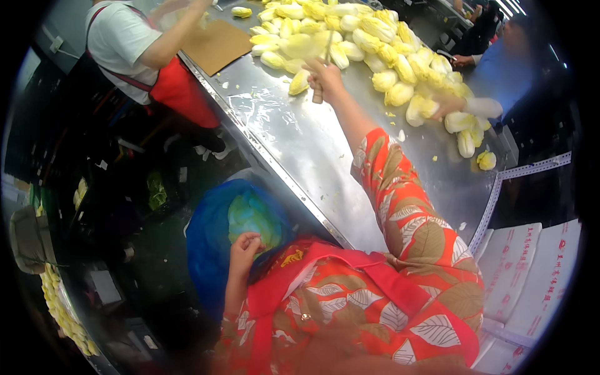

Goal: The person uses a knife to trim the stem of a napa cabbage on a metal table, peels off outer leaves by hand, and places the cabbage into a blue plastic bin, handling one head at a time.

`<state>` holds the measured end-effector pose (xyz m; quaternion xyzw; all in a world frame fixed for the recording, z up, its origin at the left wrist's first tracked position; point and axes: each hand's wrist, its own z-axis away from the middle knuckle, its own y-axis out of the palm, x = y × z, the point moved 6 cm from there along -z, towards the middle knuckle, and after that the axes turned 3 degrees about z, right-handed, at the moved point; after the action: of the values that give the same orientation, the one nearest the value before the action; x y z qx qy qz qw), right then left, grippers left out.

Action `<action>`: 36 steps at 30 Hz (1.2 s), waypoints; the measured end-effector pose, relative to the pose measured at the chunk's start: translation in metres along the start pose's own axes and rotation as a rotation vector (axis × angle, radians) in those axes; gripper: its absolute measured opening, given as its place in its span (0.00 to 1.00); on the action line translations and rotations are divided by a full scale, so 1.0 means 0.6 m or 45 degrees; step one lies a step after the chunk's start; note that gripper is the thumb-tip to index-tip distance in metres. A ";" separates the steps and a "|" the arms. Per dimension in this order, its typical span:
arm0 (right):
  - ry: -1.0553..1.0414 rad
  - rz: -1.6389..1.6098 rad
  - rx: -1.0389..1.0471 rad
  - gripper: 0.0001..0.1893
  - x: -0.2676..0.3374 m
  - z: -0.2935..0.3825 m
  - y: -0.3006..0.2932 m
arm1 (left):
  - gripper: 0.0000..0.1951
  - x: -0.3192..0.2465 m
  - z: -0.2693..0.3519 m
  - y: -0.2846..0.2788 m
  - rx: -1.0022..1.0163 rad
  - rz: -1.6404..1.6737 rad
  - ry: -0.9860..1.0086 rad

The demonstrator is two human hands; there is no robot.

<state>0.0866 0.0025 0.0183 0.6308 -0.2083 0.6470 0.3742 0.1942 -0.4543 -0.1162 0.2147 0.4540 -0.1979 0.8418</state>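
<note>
My right hand point(326, 80) reaches far over the steel table, gripping a knife by its brown handle point(317, 95). The narrow blade point(329, 47) points away from me, blurred, towards the heap of yellow-white napa cabbages point(379, 30). One trimmed cabbage head point(299, 82) lies just left of that hand. Close to my body, my left hand point(246, 246) hangs above a blue plastic bag point(206, 243), its fingers curled in and nothing visible between them. Pale green leaves point(251, 218) fill the bag's mouth.
A raised metal edge point(281, 180) borders the steel table point(300, 136). A co-worker in a red apron point(183, 93) stands at the left by a cardboard sheet point(215, 47). Another person's hand point(443, 105) touches cabbages at the right. White printed cartons point(529, 276) are stacked at lower right.
</note>
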 end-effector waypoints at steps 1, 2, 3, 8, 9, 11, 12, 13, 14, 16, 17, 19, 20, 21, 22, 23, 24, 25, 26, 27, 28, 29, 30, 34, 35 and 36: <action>0.001 0.169 0.028 0.20 0.015 0.004 0.002 | 0.09 0.004 -0.002 0.004 -0.001 0.000 0.000; 0.003 0.336 0.053 0.21 0.018 0.007 -0.003 | 0.09 0.006 -0.004 0.010 0.011 -0.040 -0.012; -0.018 0.434 0.134 0.23 -0.007 0.010 -0.017 | 0.09 0.004 -0.008 0.017 0.029 -0.089 -0.023; 0.201 0.578 0.331 0.22 -0.170 0.138 -0.109 | 0.11 -0.001 -0.009 0.048 0.196 -0.149 -0.116; 0.307 0.429 0.314 0.23 -0.198 0.165 -0.131 | 0.11 -0.011 -0.005 0.056 0.231 -0.167 -0.145; 0.275 0.639 0.339 0.23 -0.198 0.212 -0.169 | 0.11 -0.019 -0.002 0.067 0.288 -0.206 -0.180; 0.194 0.730 0.309 0.22 -0.190 0.232 -0.189 | 0.10 -0.024 -0.006 0.071 0.324 -0.237 -0.187; 0.108 0.826 0.285 0.21 -0.180 0.248 -0.208 | 0.10 -0.028 -0.010 0.077 0.356 -0.260 -0.187; 0.022 0.923 0.264 0.20 -0.171 0.263 -0.226 | 0.09 -0.034 -0.012 0.084 0.387 -0.274 -0.184; 0.032 0.992 0.166 0.20 -0.160 0.289 -0.263 | 0.08 -0.051 -0.017 0.099 0.449 -0.303 -0.174; 0.037 1.026 0.124 0.20 -0.156 0.299 -0.280 | 0.07 -0.054 -0.017 0.103 0.517 -0.300 -0.192; 0.061 1.018 0.066 0.21 -0.163 0.309 -0.313 | 0.05 -0.066 -0.020 0.108 0.643 -0.294 -0.217; 0.069 1.023 0.039 0.21 -0.173 0.312 -0.329 | 0.05 -0.073 -0.021 0.113 0.677 -0.284 -0.216; 0.073 1.025 0.016 0.21 -0.174 0.314 -0.335 | 0.04 -0.081 -0.024 0.118 0.707 -0.276 -0.211; 0.080 0.987 -0.042 0.21 -0.175 0.321 -0.340 | 0.04 -0.089 -0.027 0.123 0.736 -0.268 -0.206; 0.082 0.981 -0.071 0.21 -0.173 0.325 -0.343 | 0.04 -0.098 -0.029 0.130 0.766 -0.262 -0.178; 0.083 0.972 -0.097 0.21 -0.170 0.326 -0.344 | 0.04 -0.106 -0.030 0.140 0.794 -0.258 -0.149; 0.084 0.963 -0.122 0.21 -0.168 0.327 -0.345 | 0.04 -0.115 -0.030 0.150 0.820 -0.253 -0.119; 0.032 0.981 -0.148 0.20 -0.175 0.321 -0.350 | 0.04 -0.124 -0.031 0.161 0.807 -0.225 -0.120; 0.056 1.005 -0.145 0.20 -0.179 0.319 -0.351 | 0.05 -0.132 -0.031 0.175 0.795 -0.195 -0.124; 0.081 1.031 -0.142 0.20 -0.182 0.316 -0.351 | 0.05 -0.138 -0.034 0.186 0.783 -0.163 -0.127; 0.106 1.056 -0.140 0.20 -0.185 0.313 -0.351 | 0.05 -0.142 -0.040 0.194 0.795 -0.168 -0.120; 0.053 1.059 -0.148 0.20 -0.186 0.311 -0.351 | 0.06 -0.145 -0.045 0.202 0.804 -0.175 -0.119; 0.091 1.031 -0.167 0.21 -0.190 0.307 -0.354 | 0.06 -0.149 -0.065 0.234 0.808 -0.214 -0.078; 0.093 1.026 -0.170 0.21 -0.193 0.308 -0.354 | 0.07 -0.146 -0.072 0.238 0.790 -0.228 -0.066; 0.097 1.022 -0.174 0.21 -0.195 0.308 -0.354 | 0.07 -0.142 -0.081 0.242 0.772 -0.242 -0.055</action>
<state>0.3586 -0.0259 -0.1169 0.4487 -0.4664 0.7492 0.1406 0.1944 -0.2959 -0.0417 0.4083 0.3742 -0.4065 0.7266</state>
